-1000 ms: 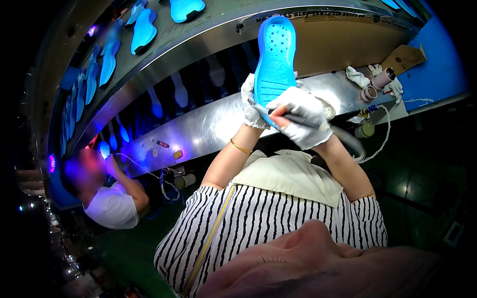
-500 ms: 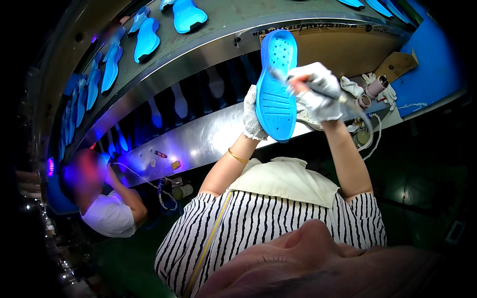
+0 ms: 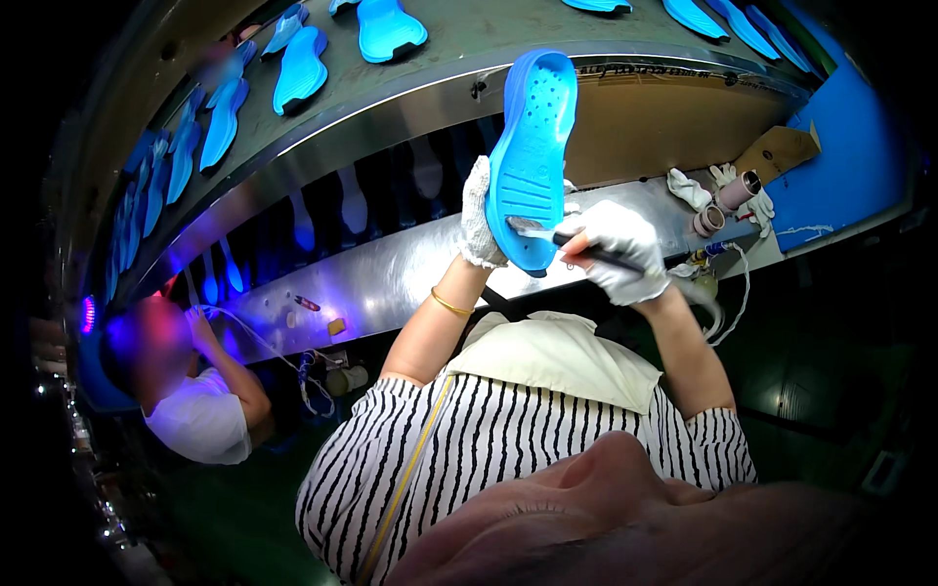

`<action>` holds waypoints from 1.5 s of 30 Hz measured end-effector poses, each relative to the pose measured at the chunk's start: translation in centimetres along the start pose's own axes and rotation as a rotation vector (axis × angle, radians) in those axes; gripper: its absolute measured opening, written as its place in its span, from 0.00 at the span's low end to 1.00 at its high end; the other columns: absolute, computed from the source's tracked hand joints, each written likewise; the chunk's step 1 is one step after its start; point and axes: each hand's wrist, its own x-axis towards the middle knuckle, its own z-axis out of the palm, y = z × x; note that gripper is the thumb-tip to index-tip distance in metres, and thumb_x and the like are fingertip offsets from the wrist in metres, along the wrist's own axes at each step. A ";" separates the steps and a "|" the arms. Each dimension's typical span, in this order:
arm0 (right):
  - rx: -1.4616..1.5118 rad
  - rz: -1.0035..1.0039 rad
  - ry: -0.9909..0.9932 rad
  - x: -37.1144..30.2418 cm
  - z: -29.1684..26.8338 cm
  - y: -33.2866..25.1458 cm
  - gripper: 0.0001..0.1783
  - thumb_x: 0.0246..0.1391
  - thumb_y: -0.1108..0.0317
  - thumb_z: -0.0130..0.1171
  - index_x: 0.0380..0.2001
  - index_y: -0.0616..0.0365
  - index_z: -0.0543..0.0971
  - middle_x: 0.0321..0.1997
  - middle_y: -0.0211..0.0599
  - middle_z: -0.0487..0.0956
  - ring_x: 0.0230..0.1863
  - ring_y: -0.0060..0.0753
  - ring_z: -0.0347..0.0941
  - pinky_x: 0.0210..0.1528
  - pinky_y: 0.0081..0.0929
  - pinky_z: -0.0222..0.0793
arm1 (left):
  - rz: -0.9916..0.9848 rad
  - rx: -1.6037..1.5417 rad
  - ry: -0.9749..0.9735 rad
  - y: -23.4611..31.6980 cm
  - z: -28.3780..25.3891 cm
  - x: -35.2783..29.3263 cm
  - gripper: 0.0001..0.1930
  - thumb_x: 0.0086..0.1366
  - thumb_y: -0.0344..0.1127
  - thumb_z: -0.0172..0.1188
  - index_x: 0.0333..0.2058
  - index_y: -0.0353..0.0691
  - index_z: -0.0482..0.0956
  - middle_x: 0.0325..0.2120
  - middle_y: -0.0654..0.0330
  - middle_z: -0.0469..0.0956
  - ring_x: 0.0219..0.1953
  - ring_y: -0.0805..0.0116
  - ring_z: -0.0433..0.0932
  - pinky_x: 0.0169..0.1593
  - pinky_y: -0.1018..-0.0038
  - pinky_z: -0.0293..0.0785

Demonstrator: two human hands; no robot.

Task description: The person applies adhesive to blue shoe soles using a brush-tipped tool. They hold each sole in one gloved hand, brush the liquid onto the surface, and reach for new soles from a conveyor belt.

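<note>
My left hand (image 3: 479,217), in a white knit glove, grips a bright blue shoe sole (image 3: 535,137) along its left edge. The sole is raised above the bench with its inner face up, showing round holes at the far end and ridges nearer me. In my right hand (image 3: 625,256), also gloved, is a brush (image 3: 531,230) with a dark handle, held in closed fingers. Its bristles touch the sole's inner face toward the near end. A pale tube (image 3: 711,317) runs down beside my right wrist.
Blue soles lie along the curved belt (image 3: 469,29) at the far side. A metal shelf (image 3: 391,262) stretches below it. Pinkish cups (image 3: 740,188) and loose gloves (image 3: 690,189) are at right, by a blue panel (image 3: 860,166). A co-worker (image 3: 200,410) sits at left.
My right hand has moved nearer to me, carrying the brush from the sole's middle down to its near end. The sole tilts slightly more. Soles on the belt have shifted rightward.
</note>
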 end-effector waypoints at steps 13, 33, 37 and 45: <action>-0.283 -0.142 0.011 2.5 -4.0 -0.8 0.11 0.37 0.83 0.68 0.26 0.59 0.82 0.37 0.43 0.81 0.36 0.38 0.79 0.39 0.26 0.74 | 0.011 0.221 -0.152 5.3 3.7 3.8 0.46 0.66 0.71 0.32 0.67 0.34 0.54 0.60 0.43 0.65 0.57 0.43 0.72 0.58 0.44 0.70; 0.181 0.351 0.408 -2.8 -3.1 1.6 0.12 0.47 0.84 0.66 0.33 0.59 0.79 0.37 0.33 0.80 0.37 0.21 0.76 0.44 0.18 0.72 | 0.611 0.949 0.050 13.4 3.0 8.1 0.21 0.69 0.34 0.55 0.57 0.31 0.67 0.52 0.50 0.73 0.51 0.59 0.76 0.55 0.67 0.74; 0.219 0.338 0.360 -2.5 -2.5 2.0 0.11 0.47 0.85 0.66 0.33 0.60 0.78 0.37 0.35 0.80 0.39 0.23 0.76 0.45 0.21 0.72 | 1.275 2.242 0.086 19.0 2.3 9.1 0.25 0.59 0.40 0.62 0.54 0.37 0.72 0.49 0.53 0.75 0.50 0.56 0.74 0.58 0.63 0.67; 0.272 0.423 0.344 -3.1 -0.8 4.1 0.12 0.46 0.86 0.65 0.34 0.62 0.78 0.43 0.41 0.80 0.42 0.26 0.76 0.47 0.22 0.72 | 0.315 2.565 0.601 22.9 -1.5 10.4 0.30 0.63 0.62 0.50 0.59 0.54 0.70 0.60 0.58 0.69 0.64 0.60 0.64 0.66 0.45 0.52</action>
